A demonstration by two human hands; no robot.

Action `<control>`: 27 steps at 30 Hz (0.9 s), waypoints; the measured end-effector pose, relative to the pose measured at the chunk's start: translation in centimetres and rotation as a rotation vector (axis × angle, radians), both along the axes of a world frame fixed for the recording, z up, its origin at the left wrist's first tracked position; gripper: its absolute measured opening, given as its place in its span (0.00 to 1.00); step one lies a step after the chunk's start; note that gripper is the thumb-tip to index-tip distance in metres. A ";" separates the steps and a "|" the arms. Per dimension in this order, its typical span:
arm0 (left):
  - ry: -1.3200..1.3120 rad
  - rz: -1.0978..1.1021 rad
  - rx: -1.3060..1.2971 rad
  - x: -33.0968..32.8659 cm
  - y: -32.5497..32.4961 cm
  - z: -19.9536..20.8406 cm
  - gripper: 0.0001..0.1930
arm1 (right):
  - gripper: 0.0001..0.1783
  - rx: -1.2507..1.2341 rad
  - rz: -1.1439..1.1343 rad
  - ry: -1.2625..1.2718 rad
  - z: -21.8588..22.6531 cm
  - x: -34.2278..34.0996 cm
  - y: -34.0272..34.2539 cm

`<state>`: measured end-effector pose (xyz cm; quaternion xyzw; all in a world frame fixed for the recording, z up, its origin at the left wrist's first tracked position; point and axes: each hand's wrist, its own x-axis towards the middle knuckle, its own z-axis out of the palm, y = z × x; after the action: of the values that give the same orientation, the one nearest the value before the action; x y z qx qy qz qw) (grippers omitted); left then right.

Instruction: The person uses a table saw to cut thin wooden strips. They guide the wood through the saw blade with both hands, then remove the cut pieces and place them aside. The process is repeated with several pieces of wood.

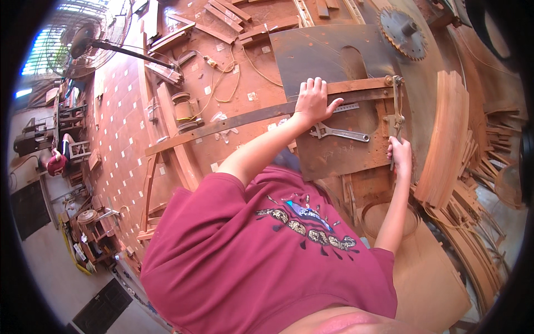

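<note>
My left hand (314,102) lies over a long fence bar (239,118), fingers stretched across it and thumb out to the right. The bar runs over a dark metal saw table (317,55). At its right end is a metal bracket (396,97) with bolts. My right hand (399,154) is closed around a slim metal handle (396,133) just below that bracket; whether it is a separate tool or part of the bracket I cannot tell. Between my hands, an adjustable wrench (342,133) lies on the table near a steel ruler (347,107).
A toothed circular saw blade (401,33) sits at the far right of the table. Curved wooden pieces (445,133) are stacked to the right. Wood strips (225,16), a yellow cable (238,75) and a standing fan (83,42) are beyond. Another person (57,162) is far left.
</note>
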<state>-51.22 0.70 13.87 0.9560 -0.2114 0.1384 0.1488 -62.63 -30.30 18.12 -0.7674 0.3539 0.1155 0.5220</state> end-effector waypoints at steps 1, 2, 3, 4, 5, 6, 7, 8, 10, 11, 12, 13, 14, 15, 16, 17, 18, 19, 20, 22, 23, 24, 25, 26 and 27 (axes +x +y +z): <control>-0.006 0.000 -0.010 -0.1 -0.3 -0.4 0.33 | 0.14 -0.007 0.009 -0.003 -0.7 -0.2 -0.3; -0.008 0.005 -0.003 0.1 -0.4 -0.8 0.34 | 0.14 -0.001 0.015 -0.019 -1.4 -0.1 -0.6; -0.009 0.010 0.003 0.4 -0.4 -1.2 0.34 | 0.14 0.005 0.021 -0.034 -2.2 0.1 -0.8; -0.008 0.018 0.005 0.3 -0.7 -1.6 0.34 | 0.14 0.006 0.031 -0.047 -2.8 0.0 -1.0; -0.025 0.020 0.003 0.2 -0.9 -2.1 0.34 | 0.14 0.016 0.030 -0.056 -3.4 -0.1 -1.2; -0.041 0.022 0.002 0.2 -1.2 -2.7 0.34 | 0.14 0.026 0.030 -0.064 -4.0 -0.2 -1.6; -0.061 0.022 0.005 0.5 -1.3 -3.3 0.34 | 0.14 0.041 0.028 -0.075 -4.7 0.1 -1.6; -0.081 0.025 0.002 0.9 -1.6 -3.9 0.34 | 0.14 0.058 0.028 -0.088 -5.5 0.4 -1.9; -0.114 0.028 -0.004 1.7 -2.4 -5.7 0.34 | 0.14 0.091 0.027 -0.107 -7.3 1.0 -2.7; -0.131 0.028 -0.003 2.1 -2.8 -6.9 0.34 | 0.14 0.092 0.034 -0.124 -8.4 1.3 -3.0; -0.134 0.038 0.005 2.7 -3.0 -8.0 0.34 | 0.14 0.094 0.034 -0.135 -9.5 1.8 -3.3; -0.139 0.046 0.012 3.7 -3.3 -9.1 0.34 | 0.14 0.096 0.032 -0.147 -10.5 2.8 -3.4; -0.144 0.056 0.019 4.6 -3.6 -10.3 0.34 | 0.13 0.097 0.031 -0.160 -11.5 3.6 -3.5; -0.160 0.074 0.015 5.3 -4.2 -11.9 0.35 | 0.14 0.107 0.032 -0.163 -12.7 4.2 -3.9; -0.164 0.073 0.027 5.8 -4.9 -12.8 0.35 | 0.14 0.124 0.027 -0.180 -14.1 4.6 -4.7; -0.168 0.074 0.038 6.3 -5.4 -13.7 0.35 | 0.14 0.141 0.025 -0.196 -15.6 5.0 -5.4; -0.172 0.077 0.049 6.9 -5.8 -14.6 0.36 | 0.14 0.158 0.024 -0.212 -17.0 5.4 -5.9; -0.154 0.079 0.055 7.3 -6.5 -15.6 0.36 | 0.14 0.120 0.030 -0.212 -18.2 5.7 -6.4; -0.176 0.075 0.053 8.3 -7.1 -16.3 0.36 | 0.14 0.139 0.022 -0.226 -19.2 6.7 -6.8; -0.207 0.064 0.043 9.9 -7.8 -17.9 0.35 | 0.14 0.173 0.005 -0.240 -21.3 8.3 -7.6; -0.196 0.070 0.056 10.5 -8.1 -18.7 0.35 | 0.15 0.192 -0.010 -0.251 -22.5 8.9 -7.8; -0.197 0.073 0.059 11.1 -8.3 -19.3 0.34 | 0.15 0.192 -0.003 -0.257 -23.5 9.7 -8.1; -0.195 0.079 0.059 11.7 -8.4 -20.0 0.34 | 0.15 0.187 0.006 -0.259 -24.0 10.4 -8.2; -0.193 0.083 0.059 12.2 -8.6 -20.5 0.34 | 0.15 0.183 0.014 -0.261 -24.4 10.9 -8.3; -0.198 0.086 0.061 12.5 -8.8 -21.0 0.34 | 0.15 0.178 0.007 -0.242 -24.6 11.2 -8.4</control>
<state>-38.76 -8.08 -7.17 0.9499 -0.1881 0.2319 0.0921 -51.41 -38.73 -6.53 -0.7275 0.2740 0.0547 0.6266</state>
